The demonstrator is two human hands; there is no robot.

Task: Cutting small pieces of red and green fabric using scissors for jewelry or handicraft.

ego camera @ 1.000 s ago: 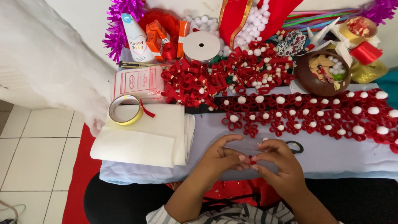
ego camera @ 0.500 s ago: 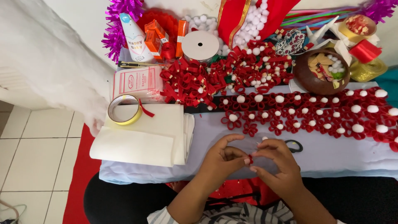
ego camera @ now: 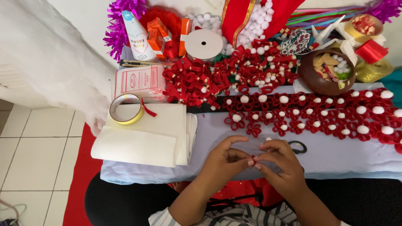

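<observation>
The left hand [ego camera: 224, 161] and the right hand [ego camera: 281, 164] meet fingertip to fingertip over the near edge of the pale cloth [ego camera: 335, 152]. Between them sits a small red piece [ego camera: 253, 158], pinched by the thumb and forefinger of each hand; most of it is hidden behind the fingers, so only a sliver shows where the tips touch. The other fingers curl loosely. Just beyond the right hand lie black scissors [ego camera: 298, 146], partly covered. Further back runs a strip of red flowers with white pompoms [ego camera: 318, 115]. To the left, a stack of cream sheets [ego camera: 146, 134] carries a roll of yellow tape [ego camera: 125, 109].
</observation>
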